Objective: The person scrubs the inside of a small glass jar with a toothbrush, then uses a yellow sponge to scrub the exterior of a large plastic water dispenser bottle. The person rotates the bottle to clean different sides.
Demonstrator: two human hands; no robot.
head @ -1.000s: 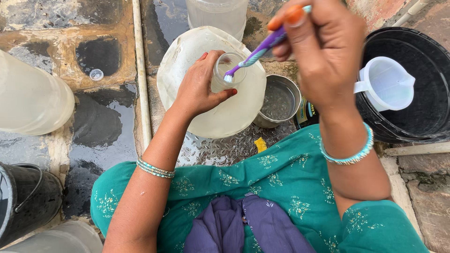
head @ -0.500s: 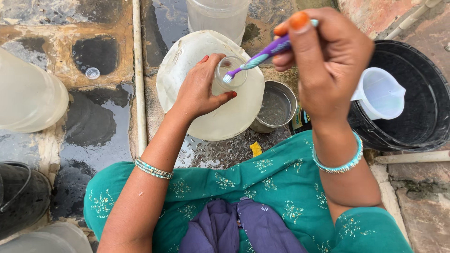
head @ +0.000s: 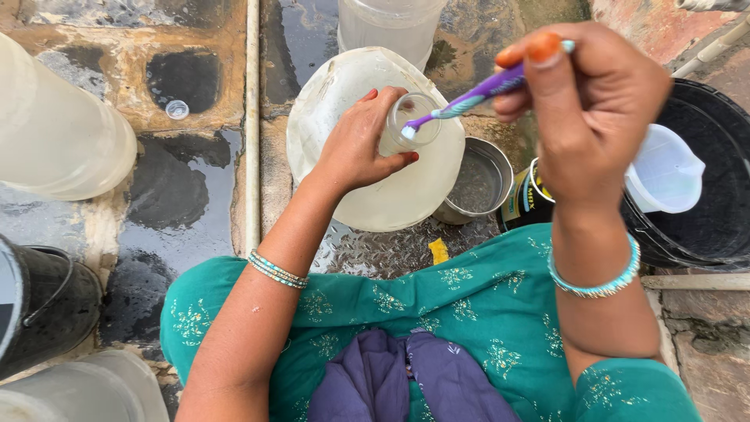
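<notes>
While my left hand (head: pixel 355 148) grips a small clear cup (head: pixel 408 123) over the big pale jug (head: pixel 375 187), my right hand (head: pixel 594 117) pinches a purple toothbrush (head: pixel 476 95), its long axis slanting down-left, bristles inside the cup's mouth.

Soft, even daylight fills the scene, bright without harsh sun. Shadows are faint and diffuse, gathering only under the arms and beside the containers. The wet stone floor (head: pixel 195 180) reflects the sky in pale, glossy patches, and a mild sheen lies on the large translucent jar (head: pixel 375 180). The right hand (head: pixel 594 117), close to the lens, looks enlarged and slightly soft. Wide-angle bending curves things near the frame edges; the centre is sharp.
</notes>
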